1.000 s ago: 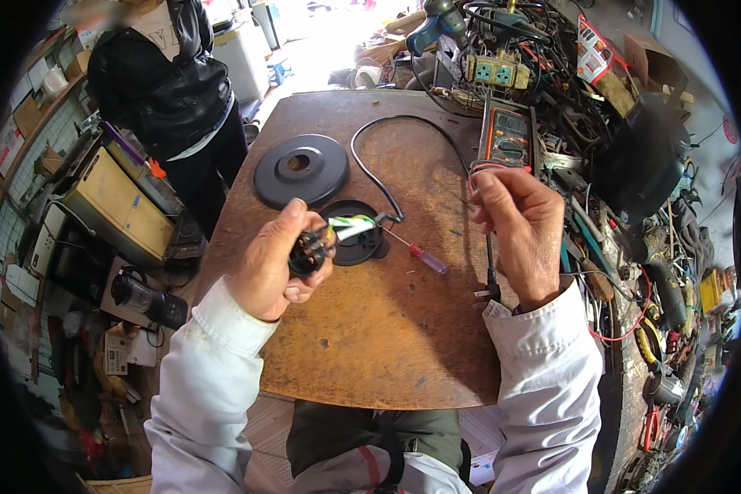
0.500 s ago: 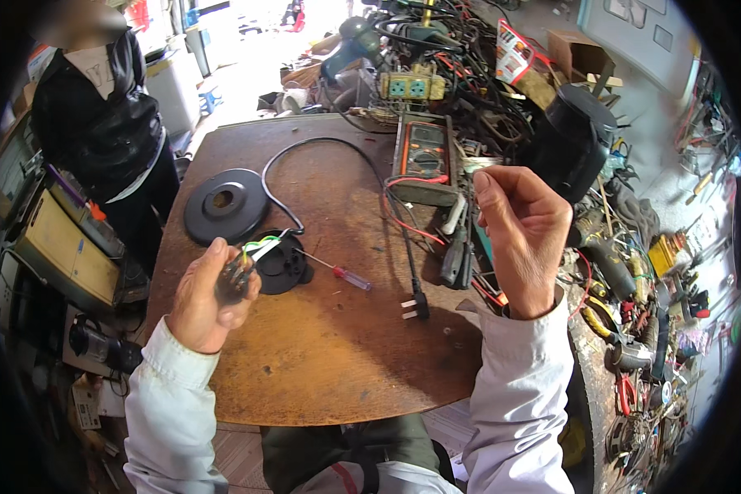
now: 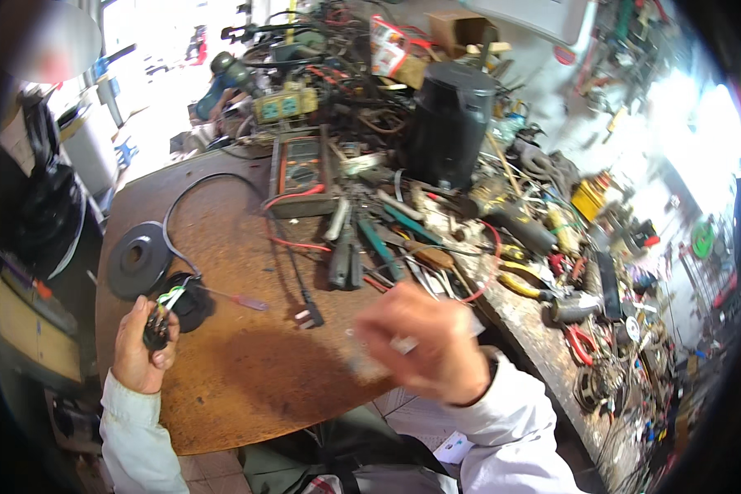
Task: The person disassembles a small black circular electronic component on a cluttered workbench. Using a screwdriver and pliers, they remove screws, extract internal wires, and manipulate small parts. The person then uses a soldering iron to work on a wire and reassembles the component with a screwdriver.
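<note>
The right hand [image 3: 426,342] is now lowered toward the near edge of the table [image 3: 239,403], its blurred grip unclear; the black part [image 3: 154,331] is still grasped by the left hand [image 3: 138,356].

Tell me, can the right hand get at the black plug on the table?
Probably yes: the right hand looks near the black plug, and nothing covers it, though blur hides whether the hand holds anything.

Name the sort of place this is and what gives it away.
Probably an electrical repair workshop: a multimeter sits toward the table's far end, a screwdriver lies on it, and the left hand holds a black component.
</note>
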A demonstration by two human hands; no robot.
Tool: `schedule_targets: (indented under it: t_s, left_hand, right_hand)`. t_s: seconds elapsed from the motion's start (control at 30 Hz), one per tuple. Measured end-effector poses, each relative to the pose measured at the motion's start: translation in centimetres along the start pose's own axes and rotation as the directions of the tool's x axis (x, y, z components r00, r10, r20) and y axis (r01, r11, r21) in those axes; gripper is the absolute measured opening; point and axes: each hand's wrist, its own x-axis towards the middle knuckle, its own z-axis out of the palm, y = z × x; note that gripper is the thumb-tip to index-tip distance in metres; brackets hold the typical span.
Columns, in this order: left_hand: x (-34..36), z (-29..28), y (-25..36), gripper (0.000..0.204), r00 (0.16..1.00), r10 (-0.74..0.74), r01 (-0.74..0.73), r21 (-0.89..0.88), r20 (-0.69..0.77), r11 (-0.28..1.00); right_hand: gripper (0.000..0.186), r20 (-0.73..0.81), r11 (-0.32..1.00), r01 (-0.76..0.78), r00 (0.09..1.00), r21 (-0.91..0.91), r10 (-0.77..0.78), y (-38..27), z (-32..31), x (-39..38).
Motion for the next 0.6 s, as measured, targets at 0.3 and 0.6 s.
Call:
schedule_targets:
  t_s: [0.3,0.6]
  left_hand:
    - [0.9,0.5,-0.7,0.033,0.999,0.036,-0.036,0.079,0.001,0.996]
    - [1.9,-1.5,-1.6,0.03,0.997,0.076,-0.078,0.076,0.021,0.994]
  right_hand:
    - [0.009,0.117,0.971,-0.138,0.98,-0.195,0.162,0.4,1.0,-7.6]
    - [0.014,0.059,0.917,-0.257,0.956,-0.306,0.288,0.6,-3.0,-10.6]
